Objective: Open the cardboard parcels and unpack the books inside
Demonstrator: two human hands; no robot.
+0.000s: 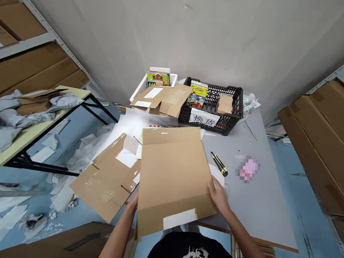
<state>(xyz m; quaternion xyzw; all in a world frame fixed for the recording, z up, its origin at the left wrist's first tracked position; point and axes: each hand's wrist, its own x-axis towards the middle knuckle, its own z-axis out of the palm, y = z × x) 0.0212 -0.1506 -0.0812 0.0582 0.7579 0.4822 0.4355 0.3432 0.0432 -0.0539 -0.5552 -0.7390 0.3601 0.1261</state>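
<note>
A large flattened cardboard box (175,172) is between my two hands, tilted over the front of the grey table. My right hand (218,195) grips its right edge with the fingers closed on it. At the lower left edge my left hand (133,203) holds it too; most of those fingers are hidden behind the cardboard. Another opened cardboard box (106,175), with tape and white labels, lies to the left, partly past the table edge. A yellow-and-black utility knife (219,164) rests on the table right of the held cardboard.
A black crate (210,120) with books and a paper sign stands at the back, beside a white bin (139,88) and more cardboard (174,99). A blurred pink item (248,169) lies right. Shelves of cartons (324,143) flank both sides; paper scraps litter the floor.
</note>
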